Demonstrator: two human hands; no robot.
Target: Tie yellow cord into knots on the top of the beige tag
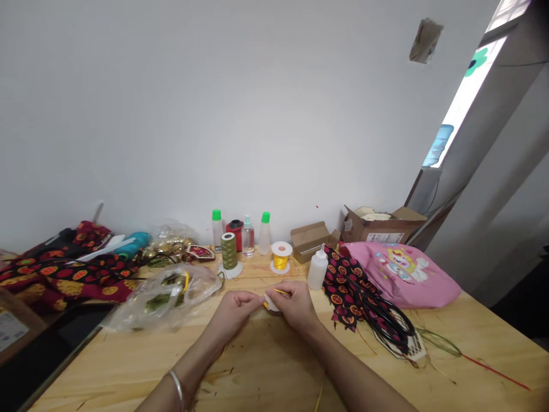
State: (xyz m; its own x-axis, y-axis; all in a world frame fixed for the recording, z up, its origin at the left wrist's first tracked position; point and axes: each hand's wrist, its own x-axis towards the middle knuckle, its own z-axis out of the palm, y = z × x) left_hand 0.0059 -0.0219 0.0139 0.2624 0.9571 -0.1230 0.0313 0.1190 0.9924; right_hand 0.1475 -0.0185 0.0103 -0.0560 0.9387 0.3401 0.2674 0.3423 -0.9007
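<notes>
Over the middle of the table, a small pale flat piece with a dark edge (273, 306) and bits of yellow cord on it is gripped in my right hand (297, 304). The thumb and fingers cover much of it. A short length of yellow cord (281, 291) shows by the right fingers. My left hand (238, 309) is closed in a pinch, its fingertips at the piece's left edge; what lies between them is hidden. Behind my hands stands a white spool of yellow cord (281, 261).
Left: a clear plastic bag (171, 303) and patterned fabric (68, 269). Back: an olive thread cone (229, 250) and several bottles. Right: a white squeeze bottle (317, 269), black-handled scissors (388, 320), a pink bag (412, 280) and an open carton (377, 229).
</notes>
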